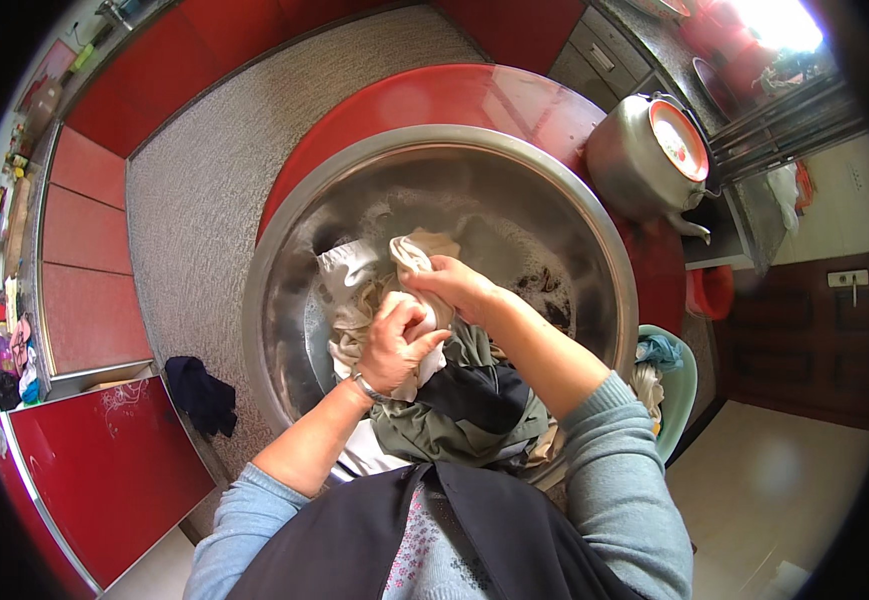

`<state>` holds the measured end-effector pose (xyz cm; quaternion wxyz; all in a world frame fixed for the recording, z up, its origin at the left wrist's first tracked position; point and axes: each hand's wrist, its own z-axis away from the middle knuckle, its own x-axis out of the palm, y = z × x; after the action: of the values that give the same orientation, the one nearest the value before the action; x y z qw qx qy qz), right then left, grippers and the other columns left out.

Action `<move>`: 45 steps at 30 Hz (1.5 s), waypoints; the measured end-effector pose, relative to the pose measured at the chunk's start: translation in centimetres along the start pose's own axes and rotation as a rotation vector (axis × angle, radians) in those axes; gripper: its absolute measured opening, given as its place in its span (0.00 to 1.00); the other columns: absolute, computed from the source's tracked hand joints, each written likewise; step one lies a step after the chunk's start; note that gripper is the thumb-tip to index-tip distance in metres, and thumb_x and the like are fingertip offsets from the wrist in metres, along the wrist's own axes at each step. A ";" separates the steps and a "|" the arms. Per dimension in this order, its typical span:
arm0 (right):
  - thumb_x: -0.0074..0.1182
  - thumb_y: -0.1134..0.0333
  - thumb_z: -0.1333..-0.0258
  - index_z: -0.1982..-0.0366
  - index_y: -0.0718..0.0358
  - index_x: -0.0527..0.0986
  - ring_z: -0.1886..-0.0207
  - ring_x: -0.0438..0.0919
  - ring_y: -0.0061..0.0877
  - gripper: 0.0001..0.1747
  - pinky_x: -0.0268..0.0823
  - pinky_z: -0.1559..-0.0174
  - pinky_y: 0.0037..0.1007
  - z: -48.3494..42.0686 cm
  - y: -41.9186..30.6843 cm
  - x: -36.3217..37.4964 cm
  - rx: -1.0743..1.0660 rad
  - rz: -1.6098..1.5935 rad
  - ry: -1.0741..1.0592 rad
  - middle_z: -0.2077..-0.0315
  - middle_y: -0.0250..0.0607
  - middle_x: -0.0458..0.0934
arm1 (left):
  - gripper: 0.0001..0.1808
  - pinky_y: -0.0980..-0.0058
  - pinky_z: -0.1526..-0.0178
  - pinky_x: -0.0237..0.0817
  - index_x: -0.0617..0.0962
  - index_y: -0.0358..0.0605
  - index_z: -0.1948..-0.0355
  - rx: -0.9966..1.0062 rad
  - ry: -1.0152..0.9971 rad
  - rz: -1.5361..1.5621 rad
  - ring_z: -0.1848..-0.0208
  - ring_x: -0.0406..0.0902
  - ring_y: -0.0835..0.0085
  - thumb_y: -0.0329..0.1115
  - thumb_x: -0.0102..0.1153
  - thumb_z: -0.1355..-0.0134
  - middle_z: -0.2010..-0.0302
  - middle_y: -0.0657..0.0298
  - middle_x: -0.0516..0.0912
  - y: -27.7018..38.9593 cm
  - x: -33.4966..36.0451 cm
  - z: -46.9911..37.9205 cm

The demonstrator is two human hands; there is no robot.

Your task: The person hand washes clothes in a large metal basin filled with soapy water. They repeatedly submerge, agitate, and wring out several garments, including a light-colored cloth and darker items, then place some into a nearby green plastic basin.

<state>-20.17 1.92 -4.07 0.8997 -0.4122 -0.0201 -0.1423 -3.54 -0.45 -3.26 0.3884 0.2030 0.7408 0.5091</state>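
A wide metal basin (434, 139) holds soapy water and a heap of wet clothes. Above the heap, my right hand (455, 289) grips a bunched cream cloth (423, 251), thumb along its fold. My left hand (398, 341) is closed around a lower part of the same pale cloth, close below the right. White fabric with a ribbed edge (349, 262) lies to the left in the water. Under my hands and toward my body is a dark grey-green and black garment (464, 420). Dark cloth (554, 307) shows through suds at the right.
The basin rests on a red round table (404, 97). A large metal kettle (622, 165) stands at its far right, spout toward me. A pale green tub (678, 390) with clothes is at the right. Dark cloth (201, 394) lies on the floor by the red refrigerator (104, 480).
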 end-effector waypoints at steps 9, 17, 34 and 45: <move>0.52 0.72 0.55 0.52 0.65 0.71 0.60 0.74 0.24 0.23 0.67 0.54 0.26 5.5 -5.8 -0.5 -0.442 0.607 -0.179 0.64 0.40 0.77 | 0.34 0.72 0.42 0.59 0.74 0.41 0.47 -0.075 0.056 0.138 0.40 0.66 0.68 0.59 0.29 0.31 0.45 0.53 0.73 -5.9 -3.5 -5.0; 0.67 0.67 0.58 0.51 0.61 0.72 0.58 0.74 0.26 0.28 0.69 0.55 0.29 -2.0 -2.1 -8.0 -0.547 0.706 0.400 0.60 0.42 0.73 | 0.36 0.70 0.50 0.66 0.70 0.43 0.45 -0.480 -0.053 -0.075 0.53 0.75 0.68 0.62 0.55 0.43 0.57 0.56 0.79 -8.3 -1.2 -5.5; 0.52 0.67 0.51 0.50 0.58 0.66 0.55 0.74 0.52 0.23 0.68 0.55 0.45 -6.3 4.4 -5.2 -0.142 1.001 0.777 0.55 0.59 0.71 | 0.25 0.65 0.50 0.69 0.68 0.44 0.46 -0.413 -0.011 -0.122 0.49 0.75 0.57 0.32 0.60 0.45 0.56 0.51 0.77 -8.5 2.7 1.6; 0.64 0.63 0.54 0.58 0.59 0.73 0.63 0.74 0.46 0.20 0.70 0.62 0.39 5.3 6.2 1.2 -0.737 0.856 0.117 0.65 0.48 0.70 | 0.12 0.51 0.63 0.68 0.70 0.51 0.56 -0.615 0.163 -0.012 0.61 0.76 0.42 0.38 0.50 0.40 0.68 0.45 0.80 -8.9 4.6 0.7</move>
<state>-16.91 9.43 -4.90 0.6733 -0.6619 0.2495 0.2151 -4.92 -0.40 -13.24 0.3737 0.0302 0.5819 0.7217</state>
